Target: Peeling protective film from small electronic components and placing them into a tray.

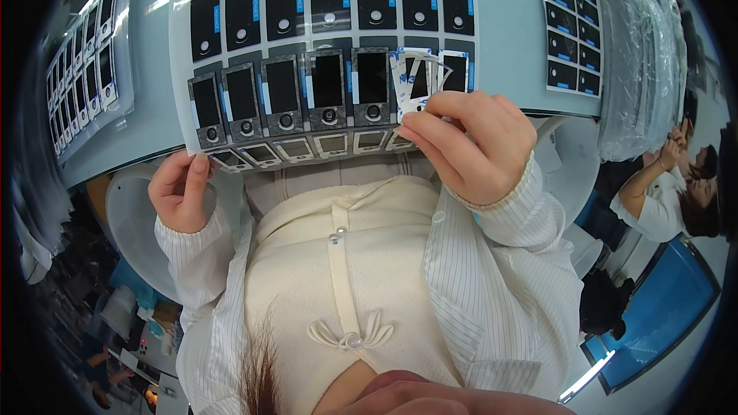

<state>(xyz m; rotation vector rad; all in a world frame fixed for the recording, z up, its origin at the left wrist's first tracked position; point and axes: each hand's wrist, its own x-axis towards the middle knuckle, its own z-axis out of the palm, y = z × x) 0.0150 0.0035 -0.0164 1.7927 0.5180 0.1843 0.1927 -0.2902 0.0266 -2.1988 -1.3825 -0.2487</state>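
In front of me, a clear plastic sheet (179,69) carries rows of black rectangular panels, each with a small round button and a blue tab. Several panels in the second row have grey speckled frames. My left hand (183,190) is closed, its thumb and forefinger pinching the sheet's near left corner. Near the right end of the second row, my right hand (480,142) pinches a white frame-shaped liner (403,92) with blue print. That liner stands tilted over a panel, partly raised; whether its lower end still sticks is hidden by my fingers.
Under the sheet is a pale blue-green table (507,38). Similar panel sheets lie at the left (84,69) and right (573,19), beside a stack of clear plastic (634,54). White bins (138,219) stand below the table edge. Another person (661,192) sits at the far right.
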